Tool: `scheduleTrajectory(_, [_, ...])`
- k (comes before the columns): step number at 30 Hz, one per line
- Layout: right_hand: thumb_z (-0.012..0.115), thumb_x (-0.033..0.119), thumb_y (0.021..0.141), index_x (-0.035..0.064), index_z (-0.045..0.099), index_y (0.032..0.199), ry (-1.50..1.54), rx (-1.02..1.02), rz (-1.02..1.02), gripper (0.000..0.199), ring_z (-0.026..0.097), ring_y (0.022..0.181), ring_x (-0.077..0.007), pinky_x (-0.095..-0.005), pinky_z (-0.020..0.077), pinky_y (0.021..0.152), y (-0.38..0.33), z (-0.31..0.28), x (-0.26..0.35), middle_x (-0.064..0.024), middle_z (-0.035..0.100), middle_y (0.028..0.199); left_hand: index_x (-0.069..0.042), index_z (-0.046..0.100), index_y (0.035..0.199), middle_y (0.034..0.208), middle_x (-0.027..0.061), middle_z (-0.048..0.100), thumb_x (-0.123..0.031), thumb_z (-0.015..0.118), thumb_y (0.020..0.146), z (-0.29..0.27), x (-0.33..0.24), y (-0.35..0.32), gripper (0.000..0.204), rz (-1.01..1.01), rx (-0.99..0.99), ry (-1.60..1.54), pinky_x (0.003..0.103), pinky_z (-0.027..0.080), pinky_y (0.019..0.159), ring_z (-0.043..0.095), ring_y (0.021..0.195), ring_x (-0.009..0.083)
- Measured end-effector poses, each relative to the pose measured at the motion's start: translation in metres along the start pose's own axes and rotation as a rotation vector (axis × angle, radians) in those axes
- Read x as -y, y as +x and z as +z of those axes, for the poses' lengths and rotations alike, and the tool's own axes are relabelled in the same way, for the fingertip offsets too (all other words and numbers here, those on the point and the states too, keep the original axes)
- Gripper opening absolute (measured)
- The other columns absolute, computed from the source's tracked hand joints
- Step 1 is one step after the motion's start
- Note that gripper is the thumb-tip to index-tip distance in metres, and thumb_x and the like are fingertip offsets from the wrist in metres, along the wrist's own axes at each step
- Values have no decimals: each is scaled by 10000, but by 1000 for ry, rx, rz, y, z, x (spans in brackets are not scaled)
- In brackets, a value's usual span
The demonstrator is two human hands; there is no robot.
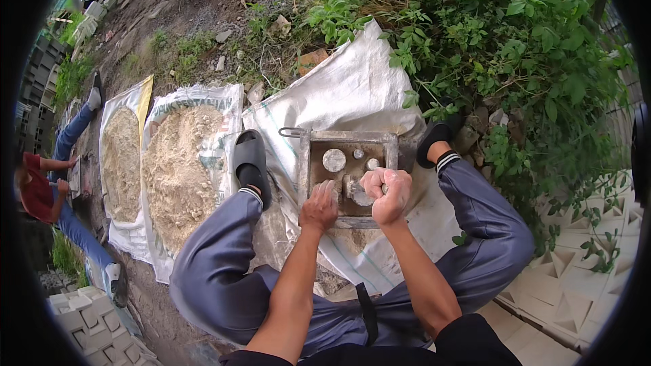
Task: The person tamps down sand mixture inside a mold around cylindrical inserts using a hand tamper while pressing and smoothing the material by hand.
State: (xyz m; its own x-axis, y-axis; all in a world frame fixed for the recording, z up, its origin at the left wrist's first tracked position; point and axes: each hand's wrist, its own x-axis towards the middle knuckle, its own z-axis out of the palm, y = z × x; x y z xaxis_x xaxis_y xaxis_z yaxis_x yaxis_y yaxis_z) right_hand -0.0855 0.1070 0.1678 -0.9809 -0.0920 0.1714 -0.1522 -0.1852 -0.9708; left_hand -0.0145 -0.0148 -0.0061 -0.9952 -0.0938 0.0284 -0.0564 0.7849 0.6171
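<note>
Head view: I see mould (319, 141) unfilled; left hand (319, 207) flat on near rim, right hand (388, 193) fisted around insert (357, 191).

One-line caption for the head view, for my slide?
Seated person's hands, left and right, work inside a square metal mould on a white sack.

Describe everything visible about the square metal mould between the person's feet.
The square metal mould is a grey, dusty, open-topped box with a thin handle on its left side. It sits flat on a white sack. Inside are round raised studs. The left hand rests on its near edge; the right hand is fisted over its interior.
</note>
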Motion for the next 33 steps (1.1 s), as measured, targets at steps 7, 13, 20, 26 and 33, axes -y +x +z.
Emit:
scheduleTrajectory(7, [331,247,883,56,275,473,-75,107,60,456,289,400,-140,-309,294,444,3,8,2,-35,309,428,-15,548,1137,1165,142,571,-159,497,853,3,7,1,323,120,-79,63,382,460,916,529,1095,310])
scheduleTrajectory(13, [333,224,887,29,295,484,-148,120,-86,450,297,377,-144,-308,230,388,7,3,-3,-55,300,433,-6,556,1092,1118,151,576,-150,509,841,1,3,5,293,148,-99,45,393,460,908,537,1062,316])
scheduleTrajectory(20, [337,294,883,30,288,472,-121,79,-54,491,292,378,-148,-300,221,402,4,1,-2,-44,301,420,-43,565,1119,1103,111,594,-112,516,820,-7,-2,10,311,123,-47,95,367,496,852,560,1043,284])
scheduleTrajectory(26, [331,243,885,12,309,500,-94,79,-76,449,317,372,-187,-328,225,402,-3,-2,0,-71,320,434,-53,569,1134,1131,108,594,-84,514,817,-9,-6,7,323,198,-93,75,365,492,859,569,1037,280])
scheduleTrajectory(33, [337,270,900,25,304,477,-67,39,-118,490,312,386,-136,-294,216,397,-13,-8,-10,-37,337,440,-58,531,1200,1161,121,576,-70,499,805,-14,-7,4,396,196,46,28,381,475,885,533,1088,282])
